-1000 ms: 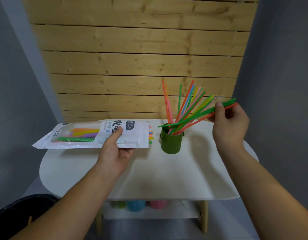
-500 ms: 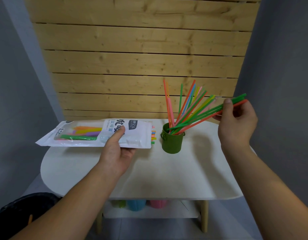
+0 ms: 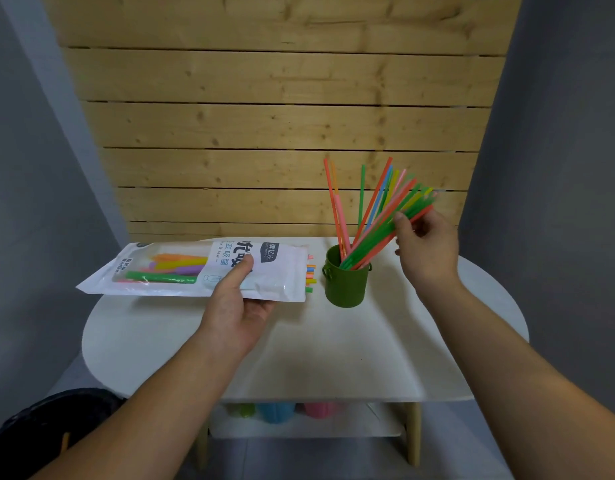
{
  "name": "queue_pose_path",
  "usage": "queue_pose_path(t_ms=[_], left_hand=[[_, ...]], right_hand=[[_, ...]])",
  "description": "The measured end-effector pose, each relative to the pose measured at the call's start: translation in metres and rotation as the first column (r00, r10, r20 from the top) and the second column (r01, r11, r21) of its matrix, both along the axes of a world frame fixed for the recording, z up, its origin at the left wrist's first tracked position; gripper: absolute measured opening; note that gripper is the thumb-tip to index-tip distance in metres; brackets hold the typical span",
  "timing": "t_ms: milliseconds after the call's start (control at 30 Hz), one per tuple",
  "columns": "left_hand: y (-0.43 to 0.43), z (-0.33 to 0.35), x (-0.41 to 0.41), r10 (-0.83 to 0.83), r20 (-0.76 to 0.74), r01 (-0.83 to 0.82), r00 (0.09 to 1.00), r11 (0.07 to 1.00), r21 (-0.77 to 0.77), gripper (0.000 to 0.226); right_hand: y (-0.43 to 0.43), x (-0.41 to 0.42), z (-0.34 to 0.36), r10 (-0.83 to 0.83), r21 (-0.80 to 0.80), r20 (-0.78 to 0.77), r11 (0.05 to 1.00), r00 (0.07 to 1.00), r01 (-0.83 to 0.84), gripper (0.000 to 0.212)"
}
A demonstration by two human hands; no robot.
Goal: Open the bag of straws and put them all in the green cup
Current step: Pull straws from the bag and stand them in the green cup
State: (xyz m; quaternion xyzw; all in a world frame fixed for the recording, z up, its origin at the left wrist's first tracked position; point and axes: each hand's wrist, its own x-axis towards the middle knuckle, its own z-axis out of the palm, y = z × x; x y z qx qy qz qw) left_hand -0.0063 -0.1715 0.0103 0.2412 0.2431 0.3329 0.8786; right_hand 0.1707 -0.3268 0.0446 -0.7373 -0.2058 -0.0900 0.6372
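On the white table (image 3: 333,358), toward its far edge, the green cup (image 3: 346,285) stands upright with a fan of coloured straws (image 3: 363,199) in it, most of them leaning up and to the right, a few orange and pink ones nearly upright at the left of the fan. The right hand (image 3: 427,247) has thumb and fingers curled round the upper part of a few green and red straws (image 3: 378,240); these run on a slant, low ends down inside the cup, high ends up and to the right past the fingertips. Just left of the cup, the bag (image 3: 195,271) lies with its long axis left to right, its sealed end out past the table's left edge and its mouth facing the cup. Short straw ends (image 3: 310,273) poke from that mouth, close beside the cup's rim but not touching it. The left hand (image 3: 237,306) grips the bag from its near edge, thumb pressed on the printed front and fingers underneath, out of sight. Through the bag's clear window, orange, yellow, purple and green straws lie along its length. Behind the table rises a wall of wooden slats (image 3: 282,126). Under the tabletop a lower shelf carries green, blue and pink cups (image 3: 275,412), partly hidden by the table's edge. A dark object (image 3: 39,427) sits at the lower left, too dim to make out.
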Motion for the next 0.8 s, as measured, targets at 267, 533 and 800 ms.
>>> queue_pose_path(t_ms=[267, 533, 800], left_hand=[[0.003, 0.003, -0.003, -0.005, 0.016, 0.004, 1.000, 1.000, 0.029, 0.027], [-0.003, 0.006, -0.004, -0.035, 0.010, 0.034, 0.999, 0.996, 0.085, 0.023], [-0.005, 0.011, -0.003, -0.066, 0.007, 0.064, 0.998, 0.982, 0.177, 0.018]], right_hand=[[0.002, 0.011, -0.006, -0.007, 0.041, -0.162, 0.999, 0.987, 0.014, 0.012], [-0.008, 0.002, -0.006, 0.055, -0.021, -0.260, 0.998, 0.964, -0.063, 0.032], [0.007, -0.047, -0.016, 0.319, 0.219, -0.809, 0.943, 0.493, -0.251, 0.060]])
